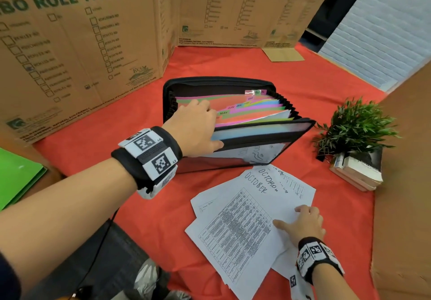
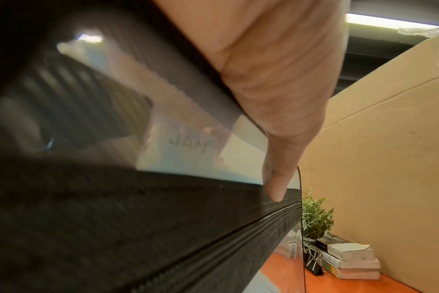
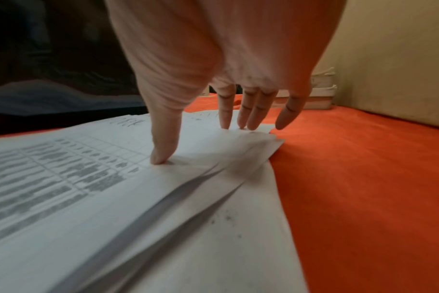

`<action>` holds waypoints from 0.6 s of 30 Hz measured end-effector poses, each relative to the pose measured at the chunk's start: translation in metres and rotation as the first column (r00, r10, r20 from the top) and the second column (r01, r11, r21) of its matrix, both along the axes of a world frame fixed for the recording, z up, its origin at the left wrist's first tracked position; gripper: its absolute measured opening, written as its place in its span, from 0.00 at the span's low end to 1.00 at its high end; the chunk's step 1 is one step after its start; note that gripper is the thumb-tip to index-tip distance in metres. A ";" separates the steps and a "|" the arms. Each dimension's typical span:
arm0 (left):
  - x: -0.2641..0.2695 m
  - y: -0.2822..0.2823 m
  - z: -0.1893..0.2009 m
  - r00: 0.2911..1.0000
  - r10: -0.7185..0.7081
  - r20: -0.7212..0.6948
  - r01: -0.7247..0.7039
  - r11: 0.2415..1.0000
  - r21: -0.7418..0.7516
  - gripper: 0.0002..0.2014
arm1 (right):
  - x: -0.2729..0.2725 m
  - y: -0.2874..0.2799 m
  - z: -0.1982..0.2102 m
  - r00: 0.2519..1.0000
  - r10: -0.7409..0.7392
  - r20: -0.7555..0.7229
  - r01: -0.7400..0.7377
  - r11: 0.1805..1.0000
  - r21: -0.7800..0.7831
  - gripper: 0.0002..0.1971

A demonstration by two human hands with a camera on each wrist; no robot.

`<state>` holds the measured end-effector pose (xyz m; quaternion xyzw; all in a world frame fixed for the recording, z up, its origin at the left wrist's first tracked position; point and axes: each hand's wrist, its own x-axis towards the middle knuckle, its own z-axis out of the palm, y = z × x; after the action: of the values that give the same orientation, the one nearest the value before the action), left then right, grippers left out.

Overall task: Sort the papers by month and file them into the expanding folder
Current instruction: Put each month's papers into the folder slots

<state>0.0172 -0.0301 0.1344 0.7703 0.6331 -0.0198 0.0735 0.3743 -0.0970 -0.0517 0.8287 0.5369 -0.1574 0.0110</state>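
The right hand (image 1: 305, 221) lies flat, fingers spread, pressing the papers (image 1: 245, 218) at lower centre (top sheets read October). The folder (image 1: 233, 122) stands open above them, mid-frame; the left hand (image 1: 198, 127) parts its front pockets, fingers hidden inside, thumb on the front edge.

Head view is bright and even, w/ edges bent by the wide lens. Left wrist view is dim and blurry up close; a ceiling light (image 2: 388, 20) glows top right. Right wrist view has blurry papers (image 3: 113, 198) w/ soft shadows.
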 end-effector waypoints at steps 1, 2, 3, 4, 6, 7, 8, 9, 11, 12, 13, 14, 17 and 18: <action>0.000 0.000 0.000 1.000 0.000 -0.002 0.000 1.000 -0.001 0.37 | -0.002 -0.001 0.000 1.000 -0.006 -0.003 0.006 1.000 0.026 0.39; 0.000 0.000 0.001 1.000 0.000 -0.004 0.000 1.000 -0.003 0.37 | -0.003 -0.002 -0.001 1.000 -0.012 -0.009 0.012 0.999 0.042 0.38; 0.000 0.000 0.001 1.000 0.000 -0.006 0.000 1.000 -0.007 0.36 | -0.005 -0.004 0.000 1.000 -0.012 -0.014 0.013 0.999 0.046 0.36; 0.000 0.001 0.002 1.000 0.001 -0.010 -0.001 1.000 -0.010 0.36 | -0.005 -0.004 0.000 1.000 -0.008 -0.015 0.009 0.999 0.034 0.35; 0.000 0.001 0.004 1.000 0.003 -0.014 -0.003 1.000 -0.016 0.36 | -0.005 -0.006 0.000 1.000 0.009 -0.007 -0.009 1.000 0.006 0.36; -0.001 0.002 0.004 1.000 0.004 -0.011 -0.004 1.000 -0.019 0.36 | -0.005 -0.006 0.000 1.000 0.016 -0.009 -0.016 1.000 -0.004 0.37; -0.001 0.002 0.005 1.000 0.004 -0.008 -0.004 1.000 -0.021 0.36 | -0.005 -0.006 0.000 1.000 0.022 -0.017 -0.022 1.000 -0.005 0.38; -0.001 0.001 0.006 1.000 0.003 -0.007 -0.003 1.000 -0.023 0.36 | -0.004 -0.006 0.000 0.999 0.030 -0.030 -0.030 1.000 -0.006 0.38; 0.000 0.001 0.006 1.000 0.004 -0.007 -0.005 1.000 -0.026 0.36 | -0.004 -0.005 0.000 0.997 0.055 -0.061 -0.056 0.998 -0.021 0.37; 0.001 0.000 0.006 1.000 0.005 -0.006 -0.005 1.000 -0.026 0.36 | -0.004 -0.005 0.000 0.995 0.062 -0.078 -0.065 0.997 -0.038 0.36; 0.001 -0.001 0.006 1.000 0.003 -0.007 -0.004 1.000 -0.024 0.36 | -0.004 -0.003 0.000 0.994 0.059 -0.095 -0.065 0.996 -0.060 0.37; 0.001 -0.002 0.006 1.000 0.001 -0.008 -0.002 1.000 -0.022 0.36 | -0.004 -0.002 0.001 0.993 0.044 -0.113 -0.053 0.995 -0.080 0.38; 0.002 -0.003 0.006 1.000 -0.005 -0.012 0.005 1.000 -0.015 0.35 | -0.005 0.005 0.002 0.990 -0.022 -0.143 0.000 0.988 -0.153 0.40; 0.002 -0.003 0.006 1.000 -0.006 -0.014 0.006 1.000 -0.014 0.35 | -0.006 0.007 0.002 0.990 -0.027 -0.138 0.002 0.984 -0.180 0.40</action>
<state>0.0193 -0.0331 0.1406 0.7715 0.6311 -0.0300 0.0744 0.3687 -0.0895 -0.0495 0.8151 0.5141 -0.2629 0.0466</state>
